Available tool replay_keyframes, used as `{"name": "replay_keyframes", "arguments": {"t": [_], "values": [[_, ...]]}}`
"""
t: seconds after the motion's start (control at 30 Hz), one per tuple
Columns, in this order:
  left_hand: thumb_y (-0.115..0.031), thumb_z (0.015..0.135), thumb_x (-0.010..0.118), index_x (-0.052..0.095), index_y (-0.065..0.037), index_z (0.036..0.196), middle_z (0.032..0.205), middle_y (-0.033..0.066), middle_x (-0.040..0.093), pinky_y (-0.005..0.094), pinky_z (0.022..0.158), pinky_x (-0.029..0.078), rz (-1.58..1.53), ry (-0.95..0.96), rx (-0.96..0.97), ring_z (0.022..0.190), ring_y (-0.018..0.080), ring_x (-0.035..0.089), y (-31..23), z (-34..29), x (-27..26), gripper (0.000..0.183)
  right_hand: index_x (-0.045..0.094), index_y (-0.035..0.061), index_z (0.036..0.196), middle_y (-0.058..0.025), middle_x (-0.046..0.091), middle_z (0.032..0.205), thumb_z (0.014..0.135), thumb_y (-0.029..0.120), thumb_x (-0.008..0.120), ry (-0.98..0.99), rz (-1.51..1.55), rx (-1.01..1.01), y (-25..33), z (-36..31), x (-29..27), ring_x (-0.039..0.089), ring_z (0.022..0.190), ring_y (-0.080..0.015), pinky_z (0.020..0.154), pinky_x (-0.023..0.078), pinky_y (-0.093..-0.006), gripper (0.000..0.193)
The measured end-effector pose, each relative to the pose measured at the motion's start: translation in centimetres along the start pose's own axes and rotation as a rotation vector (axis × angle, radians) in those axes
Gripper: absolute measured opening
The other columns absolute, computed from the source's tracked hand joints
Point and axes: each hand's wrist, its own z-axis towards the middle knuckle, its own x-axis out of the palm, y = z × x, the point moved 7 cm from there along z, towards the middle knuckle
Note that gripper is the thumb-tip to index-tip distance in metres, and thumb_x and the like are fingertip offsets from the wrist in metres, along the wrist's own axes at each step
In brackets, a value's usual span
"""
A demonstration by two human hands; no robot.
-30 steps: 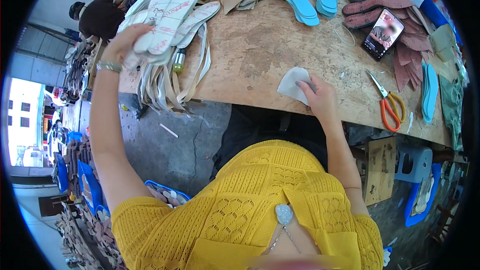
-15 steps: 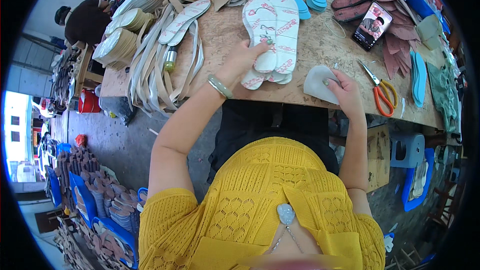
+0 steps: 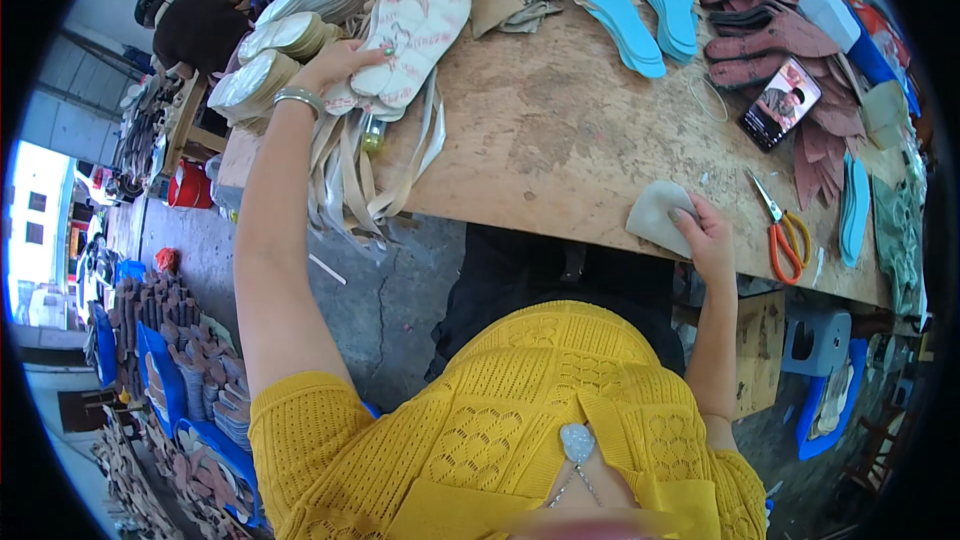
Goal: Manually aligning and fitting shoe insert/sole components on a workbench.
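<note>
My left hand (image 3: 345, 62) is closed on several white insoles (image 3: 425, 40) with red print, holding them over the beige and white strips (image 3: 335, 165) at the table's left. Its thumb lies across the top insole. At the front edge, right of the middle, my right hand (image 3: 708, 235) pinches a pale half-round piece (image 3: 657, 215) of thin sheet between thumb and fingers. To the right of that hand lie scissors (image 3: 785, 235) with one orange and one yellow handle. Beneath the held insoles a small bottle with a yellow-green end (image 3: 373, 134) partly shows.
Stacked insoles (image 3: 250, 85) stand at the far left. Blue insoles with beige ends (image 3: 625, 30) lie at the back. A phone (image 3: 780, 103) rests against reddish-brown cut pieces (image 3: 765, 30). Light blue insoles (image 3: 854, 210) lie on the right. A person in dark clothes (image 3: 200, 25) is beyond the table.
My left hand has carried the white insoles from the middle of the table to the left, over the strips. My right hand still pinches the pale piece near the front edge.
</note>
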Motion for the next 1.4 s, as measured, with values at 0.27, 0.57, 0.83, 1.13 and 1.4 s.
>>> {"name": "replay_keyframes", "arguments": {"t": [0.27, 0.57, 0.83, 1.13, 1.4], "values": [[-0.056, 0.075, 0.07, 0.035, 0.003, 0.14, 0.133, 0.0181, 0.049, 0.0307, 0.098, 0.039, 0.304, -0.064, -0.087, 0.114, 0.0209, 0.052, 2.0, 1.7, -1.9, 0.095, 0.064, 0.0005, 0.109, 0.0004, 0.066, 0.091, 0.088, 0.01, 0.064, -0.008, 0.076, 0.054, -1.2, 0.1, -0.2, 0.057, 0.082, -0.0056, 0.073, 0.046, -0.0218, 0.024], [-0.054, 0.066, 0.073, 0.036, 0.001, 0.138, 0.125, 0.0283, 0.053, 0.0381, 0.095, 0.042, 1.004, -0.302, 0.041, 0.113, 0.0341, 0.056, -7.1, -4.2, 4.5, 0.098, 0.065, 0.0009, 0.108, -0.0013, 0.066, 0.09, 0.087, 0.009, 0.063, -0.017, 0.023, 0.025, -0.6, 0.0, -0.4, 0.058, 0.081, -0.0065, 0.073, 0.047, -0.0226, 0.023], [-0.045, 0.066, 0.076, 0.042, -0.006, 0.133, 0.123, 0.0204, 0.058, 0.0384, 0.094, 0.044, 0.85, -0.37, 0.237, 0.111, 0.0322, 0.058, -6.4, -4.7, 3.8, 0.085, 0.064, 0.002, 0.109, -0.0045, 0.066, 0.086, 0.088, 0.011, 0.062, -0.009, -0.159, -0.146, 0.6, -0.2, -0.2, 0.057, 0.079, -0.0071, 0.072, 0.047, -0.0237, 0.023], [-0.024, 0.07, 0.075, 0.043, -0.009, 0.127, 0.105, 0.0145, 0.058, 0.0333, 0.081, 0.047, 0.726, -0.257, 0.339, 0.094, 0.0229, 0.059, -10.9, -12.0, 7.6, 0.067, 0.064, 0.0014, 0.108, -0.0042, 0.066, 0.082, 0.088, 0.012, 0.064, -0.043, -0.023, -0.149, 0.7, -0.7, -0.6, 0.056, 0.074, -0.0071, 0.068, 0.047, -0.0246, 0.023], [-0.019, 0.07, 0.074, 0.037, -0.003, 0.136, 0.11, 0.0176, 0.055, 0.0326, 0.09, 0.044, 0.645, -0.173, 0.291, 0.103, 0.0253, 0.056, -8.4, -10.9, 11.9, 0.077, 0.065, 0.0035, 0.109, -0.0043, 0.067, 0.082, 0.087, 0.013, 0.064, -0.047, -0.062, -0.162, 1.1, -1.0, -0.5, 0.056, 0.073, -0.0072, 0.068, 0.047, -0.0247, 0.024]]}}
